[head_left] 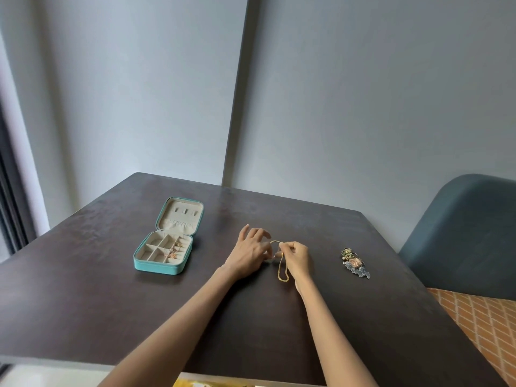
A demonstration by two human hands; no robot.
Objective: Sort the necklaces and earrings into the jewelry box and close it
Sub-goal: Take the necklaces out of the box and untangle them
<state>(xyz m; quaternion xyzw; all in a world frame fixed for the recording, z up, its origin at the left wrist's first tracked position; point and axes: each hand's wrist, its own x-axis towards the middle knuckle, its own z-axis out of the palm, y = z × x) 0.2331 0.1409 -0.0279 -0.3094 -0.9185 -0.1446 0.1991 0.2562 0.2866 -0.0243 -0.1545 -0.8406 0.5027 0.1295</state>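
Both hands, left hand [249,254] and right hand [296,256], pinch a gold necklace [282,268] mid-table, jewelry box [164,247] well apart

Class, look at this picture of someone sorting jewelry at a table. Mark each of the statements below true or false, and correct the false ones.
1. The jewelry box lies open. True.
2. Both hands are busy with the gold chain necklace. True: left hand, right hand.
3. The box's compartments are all empty. False: some pieces lie in them.
4. The pile of earrings sits between the box and the hands. False: it lies right of the right hand.
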